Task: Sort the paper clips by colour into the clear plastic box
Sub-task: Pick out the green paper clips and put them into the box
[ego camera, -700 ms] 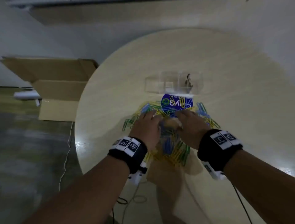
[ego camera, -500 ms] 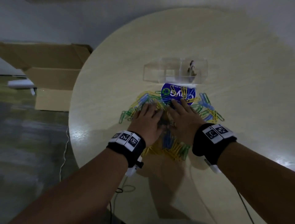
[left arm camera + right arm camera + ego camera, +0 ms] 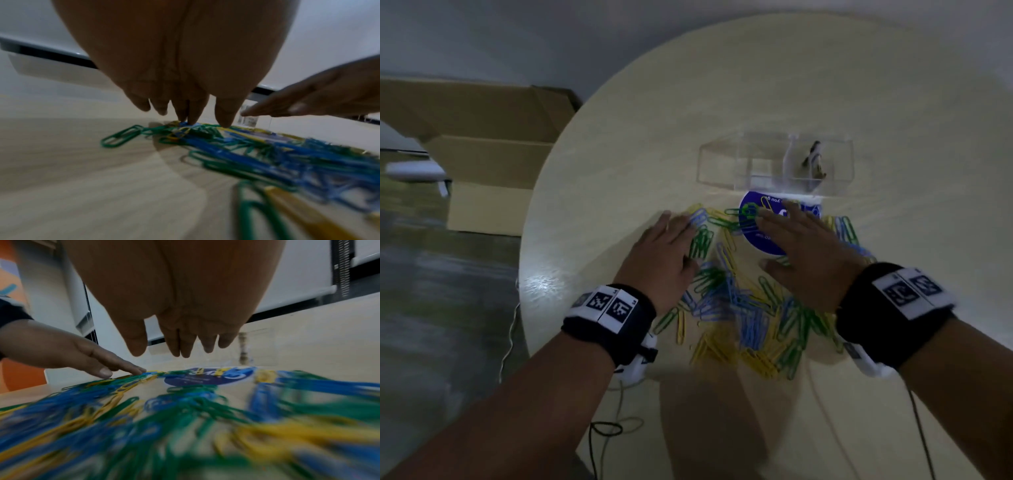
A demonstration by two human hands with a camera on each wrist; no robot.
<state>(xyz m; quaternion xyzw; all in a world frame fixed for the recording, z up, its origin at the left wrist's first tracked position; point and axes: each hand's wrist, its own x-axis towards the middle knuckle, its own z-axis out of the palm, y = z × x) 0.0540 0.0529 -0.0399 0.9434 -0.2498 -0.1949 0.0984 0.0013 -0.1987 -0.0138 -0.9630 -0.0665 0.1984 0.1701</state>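
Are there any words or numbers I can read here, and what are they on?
blue round label: big white letters, upside down and partly under the right hand and paper clips; too blurred to read.
Small print on the same label: too small to read.
wristband tags: black-and-white code squares, no words.
clear plastic box: no text seen.

The round blue printed label (image 3: 763,236) lying among the paper clips carries white lettering, but it is upside down, partly covered and too blurred to read. The black-and-white square code markers (image 3: 607,306) on the black wristbands bear patterns only.
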